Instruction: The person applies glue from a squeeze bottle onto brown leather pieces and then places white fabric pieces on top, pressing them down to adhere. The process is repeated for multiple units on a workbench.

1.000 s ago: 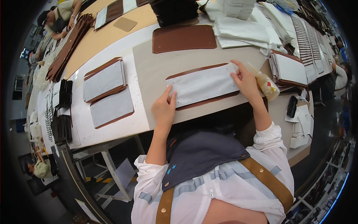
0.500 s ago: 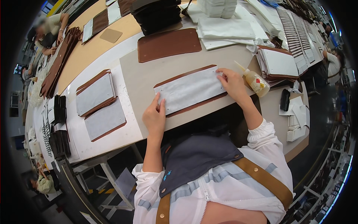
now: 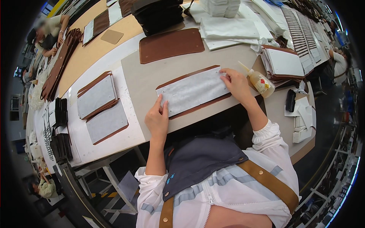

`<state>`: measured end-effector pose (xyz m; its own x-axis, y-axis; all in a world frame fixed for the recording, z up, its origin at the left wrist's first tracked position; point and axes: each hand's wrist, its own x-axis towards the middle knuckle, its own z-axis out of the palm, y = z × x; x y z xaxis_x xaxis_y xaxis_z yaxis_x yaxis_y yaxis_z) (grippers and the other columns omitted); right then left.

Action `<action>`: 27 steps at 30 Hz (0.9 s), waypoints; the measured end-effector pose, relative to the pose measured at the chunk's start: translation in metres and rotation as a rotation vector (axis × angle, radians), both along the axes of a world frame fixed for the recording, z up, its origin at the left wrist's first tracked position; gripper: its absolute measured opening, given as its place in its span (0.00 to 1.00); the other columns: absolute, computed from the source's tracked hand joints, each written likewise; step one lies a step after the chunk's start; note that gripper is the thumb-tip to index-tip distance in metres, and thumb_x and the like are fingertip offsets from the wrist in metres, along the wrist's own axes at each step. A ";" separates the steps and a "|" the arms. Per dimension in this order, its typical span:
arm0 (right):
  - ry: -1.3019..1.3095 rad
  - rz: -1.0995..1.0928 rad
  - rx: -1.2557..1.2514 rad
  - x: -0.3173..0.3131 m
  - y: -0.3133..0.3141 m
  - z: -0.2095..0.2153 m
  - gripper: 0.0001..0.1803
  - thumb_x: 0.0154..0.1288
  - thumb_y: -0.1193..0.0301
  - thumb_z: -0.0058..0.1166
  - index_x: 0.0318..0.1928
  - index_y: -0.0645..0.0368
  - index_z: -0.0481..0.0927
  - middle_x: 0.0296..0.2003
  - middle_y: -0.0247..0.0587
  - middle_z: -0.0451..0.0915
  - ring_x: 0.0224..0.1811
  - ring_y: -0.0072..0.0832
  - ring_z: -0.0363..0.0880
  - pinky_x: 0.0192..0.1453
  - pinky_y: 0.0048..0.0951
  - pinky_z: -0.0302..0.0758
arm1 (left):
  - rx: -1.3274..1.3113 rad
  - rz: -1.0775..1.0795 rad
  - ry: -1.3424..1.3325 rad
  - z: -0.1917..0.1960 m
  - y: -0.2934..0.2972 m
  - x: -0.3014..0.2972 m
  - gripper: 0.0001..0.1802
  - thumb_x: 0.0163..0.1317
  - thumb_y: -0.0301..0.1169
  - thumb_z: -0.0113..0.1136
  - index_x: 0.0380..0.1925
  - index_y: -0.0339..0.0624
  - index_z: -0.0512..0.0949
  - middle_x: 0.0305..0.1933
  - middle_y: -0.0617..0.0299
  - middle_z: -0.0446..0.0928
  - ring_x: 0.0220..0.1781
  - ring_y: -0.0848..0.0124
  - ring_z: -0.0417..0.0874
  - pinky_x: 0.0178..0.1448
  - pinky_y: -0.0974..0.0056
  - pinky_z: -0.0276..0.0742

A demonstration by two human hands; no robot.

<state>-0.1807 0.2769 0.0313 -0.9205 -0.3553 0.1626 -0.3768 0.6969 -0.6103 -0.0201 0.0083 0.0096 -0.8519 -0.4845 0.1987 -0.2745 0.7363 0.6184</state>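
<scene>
A brown leather panel with a pale grey-white lining sheet on it lies at the table's front edge, brown strips showing along both long sides. My left hand grips its left end, thumb and forefinger near the corner. At the opposite end my right hand pinches the upper right corner. Just right of that hand a squeeze bottle with a pointed nozzle and yellowish contents lies tilted. Beyond the panel rests a plain brown leather piece.
Lined leather panels are stacked at left, with another stack at right. Black pieces and white sheets are piled at the back. A black object sits on the right-hand side surface. Other people work farther off.
</scene>
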 end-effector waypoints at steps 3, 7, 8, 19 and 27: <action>0.002 0.005 0.011 0.000 0.001 -0.001 0.12 0.63 0.72 0.61 0.47 0.59 0.84 0.30 0.46 0.82 0.33 0.41 0.81 0.40 0.40 0.76 | 0.003 -0.008 0.017 0.000 0.000 0.000 0.17 0.66 0.35 0.67 0.54 0.44 0.85 0.17 0.60 0.71 0.19 0.66 0.72 0.28 0.60 0.69; 0.042 0.030 0.035 0.000 0.002 -0.003 0.12 0.63 0.71 0.62 0.48 0.56 0.83 0.31 0.44 0.81 0.32 0.42 0.81 0.38 0.41 0.76 | -0.005 -0.027 -0.007 0.001 -0.002 0.002 0.18 0.64 0.34 0.68 0.54 0.46 0.85 0.18 0.61 0.71 0.20 0.67 0.72 0.29 0.60 0.69; 0.042 0.035 0.056 0.000 0.002 -0.004 0.13 0.64 0.71 0.62 0.49 0.55 0.82 0.32 0.44 0.80 0.32 0.42 0.81 0.38 0.41 0.76 | -0.005 -0.041 -0.014 0.004 -0.004 0.002 0.18 0.64 0.34 0.68 0.54 0.46 0.85 0.19 0.61 0.71 0.21 0.67 0.73 0.30 0.61 0.70; 0.166 0.007 -0.008 0.008 0.018 0.000 0.11 0.63 0.75 0.60 0.47 0.55 0.83 0.39 0.41 0.79 0.38 0.41 0.81 0.43 0.39 0.77 | 0.023 -0.126 0.108 0.016 -0.019 0.013 0.19 0.63 0.27 0.66 0.55 0.44 0.82 0.42 0.61 0.76 0.44 0.63 0.76 0.51 0.60 0.73; 0.401 0.222 0.029 0.035 0.030 -0.006 0.14 0.58 0.81 0.60 0.44 0.55 0.85 0.44 0.37 0.79 0.52 0.38 0.76 0.56 0.40 0.72 | -0.246 -0.470 0.109 0.011 -0.007 0.034 0.20 0.64 0.29 0.65 0.57 0.43 0.81 0.64 0.59 0.78 0.69 0.57 0.74 0.69 0.52 0.65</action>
<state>-0.1454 0.3067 0.0251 -0.6878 -0.5463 0.4780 -0.7215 0.5871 -0.3671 0.0141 0.0011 0.0201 -0.9336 0.0162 0.3578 0.1759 0.8910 0.4185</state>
